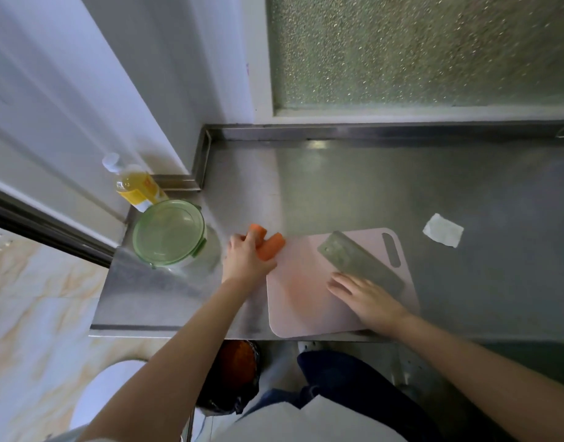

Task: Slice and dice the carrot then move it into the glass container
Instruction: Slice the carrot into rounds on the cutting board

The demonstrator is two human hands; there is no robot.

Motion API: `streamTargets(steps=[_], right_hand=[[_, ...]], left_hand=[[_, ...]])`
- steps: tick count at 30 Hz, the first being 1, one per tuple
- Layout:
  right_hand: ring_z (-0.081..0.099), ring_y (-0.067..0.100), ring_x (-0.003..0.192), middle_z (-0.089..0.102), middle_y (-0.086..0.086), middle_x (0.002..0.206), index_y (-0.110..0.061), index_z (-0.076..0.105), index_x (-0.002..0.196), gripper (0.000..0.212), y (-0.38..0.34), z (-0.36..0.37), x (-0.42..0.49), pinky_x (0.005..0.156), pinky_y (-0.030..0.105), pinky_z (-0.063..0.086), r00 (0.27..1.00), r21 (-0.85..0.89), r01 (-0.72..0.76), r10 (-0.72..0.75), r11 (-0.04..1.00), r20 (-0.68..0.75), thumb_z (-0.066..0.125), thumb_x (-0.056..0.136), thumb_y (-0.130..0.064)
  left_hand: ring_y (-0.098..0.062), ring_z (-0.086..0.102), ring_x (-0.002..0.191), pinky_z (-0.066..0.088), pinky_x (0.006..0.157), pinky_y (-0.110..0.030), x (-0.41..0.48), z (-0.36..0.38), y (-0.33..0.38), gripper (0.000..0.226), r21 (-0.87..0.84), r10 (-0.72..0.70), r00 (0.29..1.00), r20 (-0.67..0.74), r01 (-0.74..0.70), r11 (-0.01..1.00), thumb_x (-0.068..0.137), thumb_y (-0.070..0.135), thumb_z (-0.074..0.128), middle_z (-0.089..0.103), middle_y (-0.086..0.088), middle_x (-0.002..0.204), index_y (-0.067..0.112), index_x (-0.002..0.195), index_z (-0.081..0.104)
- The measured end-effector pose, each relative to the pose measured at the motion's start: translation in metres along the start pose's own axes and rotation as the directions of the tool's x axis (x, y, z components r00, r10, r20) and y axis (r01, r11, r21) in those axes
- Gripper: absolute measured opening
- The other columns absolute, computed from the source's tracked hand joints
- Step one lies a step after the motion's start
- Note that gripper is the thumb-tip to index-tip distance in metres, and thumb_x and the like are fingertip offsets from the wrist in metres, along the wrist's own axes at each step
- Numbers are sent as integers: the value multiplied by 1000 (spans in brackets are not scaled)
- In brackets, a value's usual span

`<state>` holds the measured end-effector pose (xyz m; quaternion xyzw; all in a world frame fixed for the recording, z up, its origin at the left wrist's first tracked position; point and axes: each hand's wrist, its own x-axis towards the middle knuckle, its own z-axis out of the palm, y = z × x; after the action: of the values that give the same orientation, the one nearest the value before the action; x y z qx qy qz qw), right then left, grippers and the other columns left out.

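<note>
The left hand is seen at the left edge of the pale pink plastic cutting board; its fingers are curled round two orange carrot pieces, whose cut ends are pointed away from the person; the pieces are held just beside the board's far left corner, between the board and the round glass container. The container is stood near the bench's left edge and is capped by a green snap-lock lid; whether the lid is clipped down cannot be told.

The right hand is laid on the board; its fingers are held fairly straight and close together, touching the near edge of the grey rectangular cleaver; the cleaver is lain flat and slantwise across the board; its handle cannot be made out.

All of this is carried by a brushed stainless steel bench with a raised rim along the back and left; a clear bottle of yellow liquid with a white cap is stood in the left corner, just behind the container; a crumpled white paper scrap is seen well apart to the right of the board.

Behind the bench a frosted pebbled glass pane is set in a white frame; a white panelled wall is met at the left; cream marbled floor tiles are spread below; a black-bagged bin with orange scraps is tucked under the bench edge.
</note>
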<state>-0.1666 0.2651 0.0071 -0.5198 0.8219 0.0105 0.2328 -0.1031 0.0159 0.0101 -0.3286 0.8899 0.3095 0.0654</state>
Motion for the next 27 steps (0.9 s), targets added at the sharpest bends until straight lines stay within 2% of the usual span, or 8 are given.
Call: streamTargets(steps=[6, 8, 13, 16, 18, 20, 24, 27], right_hand=[[17, 23, 144, 3, 4, 160, -17, 11, 152, 72, 8, 8, -2, 114, 31, 18, 993, 32, -96, 98, 995, -66, 34, 89, 8], [18, 23, 144, 0, 5, 160, -16, 5, 152, 80, 13, 11, -4, 113, 31, 20, 982, 58, -165, 169, 985, -83, 35, 84, 13], [13, 20, 146, 0, 2, 160, -17, 2, 152, 77, 25, 27, -18, 115, 29, 16, 960, 60, -263, 268, 963, -77, 35, 88, 9], [30, 26, 140, 17, 9, 157, -10, 20, 151, 76, 28, 38, -27, 112, 33, 27, 940, 70, -319, 325, 945, -105, 54, 85, 4], [57, 31, 117, 47, 17, 139, -2, 47, 135, 73, 29, 44, -32, 96, 40, 46, 906, 79, -353, 362, 932, -220, 78, 69, -3], [66, 33, 95, 61, 19, 115, 1, 60, 117, 66, 25, 45, -36, 79, 42, 55, 843, 132, -443, 462, 887, -277, 88, 60, -13], [56, 26, 90, 54, 13, 103, -2, 54, 107, 42, 14, 49, -43, 75, 35, 50, 686, 365, -592, 687, 718, -239, 74, 81, -29], [58, 29, 80, 57, 16, 90, 3, 58, 93, 38, 12, 51, -45, 68, 36, 50, 687, 327, -638, 707, 698, -169, 74, 82, -29]], left_hand=[[-31, 39, 112, 41, 94, -44, -31, 45, 28, 64, 130, 277, 947, 162, -299, 945, 74, 30, 65, 39, -9, 122, 25, 132, 40], [-28, 37, 114, 37, 95, -40, -37, 56, 26, 60, 209, 268, 938, 220, -314, 926, 78, 30, 61, 37, -8, 126, 22, 132, 39], [-26, 37, 117, 29, 99, -35, -41, 61, 22, 55, 215, 290, 940, 178, -324, 921, 81, 27, 54, 38, -7, 129, 18, 132, 38], [-26, 38, 115, 29, 100, -34, -42, 61, 23, 52, 237, 296, 942, 160, -327, 915, 83, 27, 50, 40, -7, 127, 14, 132, 36], [-26, 40, 112, 30, 98, -32, -43, 62, 24, 48, 258, 283, 949, 140, -311, 915, 83, 27, 50, 42, -7, 123, 10, 126, 37], [-26, 41, 111, 29, 97, -31, -44, 64, 23, 49, 265, 274, 954, 120, -297, 918, 81, 26, 51, 43, -7, 121, 9, 124, 37], [-24, 38, 118, 26, 103, -31, -45, 64, 23, 64, 257, 266, 956, 126, -290, 922, 81, 28, 54, 41, -5, 126, 11, 137, 27], [-24, 35, 122, 24, 105, -32, -47, 63, 22, 74, 257, 251, 960, 123, -275, 926, 82, 30, 54, 39, -5, 131, 14, 144, 17]])
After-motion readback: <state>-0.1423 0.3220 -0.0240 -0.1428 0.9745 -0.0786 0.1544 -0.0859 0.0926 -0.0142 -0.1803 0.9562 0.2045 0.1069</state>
